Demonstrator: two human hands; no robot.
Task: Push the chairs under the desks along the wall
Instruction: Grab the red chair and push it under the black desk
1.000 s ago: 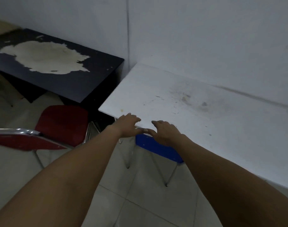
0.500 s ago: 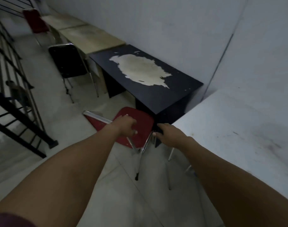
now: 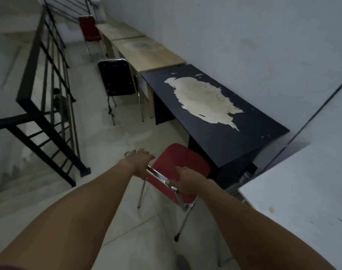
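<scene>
Both hands hold the red chair (image 3: pixel 182 168) at centre frame, its seat just before the black desk (image 3: pixel 215 121). The left hand (image 3: pixel 140 162) covers the backrest's far end; the right hand (image 3: pixel 185 181) wraps the chrome rail, each grip pressed around it. Three chairs and four desks show; the white desk (image 3: pixel 302 191) is cut off at right.

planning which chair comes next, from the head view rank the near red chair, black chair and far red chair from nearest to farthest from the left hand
1. Near red chair: the left hand is on its backrest, beside the black desk.
2. Black chair: farther up the aisle, standing out from a beige desk.
3. Far red chair: at the far end, near the railing.
</scene>
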